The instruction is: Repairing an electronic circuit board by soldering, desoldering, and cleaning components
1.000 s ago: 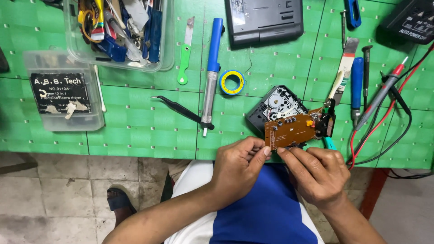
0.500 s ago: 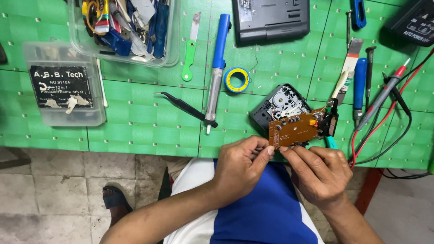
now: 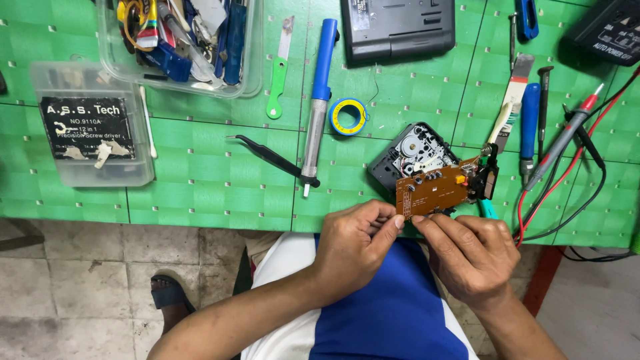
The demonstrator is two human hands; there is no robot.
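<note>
Both hands hold the brown circuit board just above the desk's near edge, right of centre. The left hand pinches the board's lower left corner between thumb and forefinger. The right hand is closed narrow under the lower edge, fingertips touching the board; a teal tool handle shows just beside this hand, though whether the hand grips it cannot be told. The board stands tilted, its far right end joined to a black part. Directly behind it lies the opened black mechanism.

For this step, judged from the grip: hold the board by its edges only, keep fingers off the components, and support both ends evenly so that the joined end is not strained. Keep the board clear of the probe leads at the right edge.
</note>
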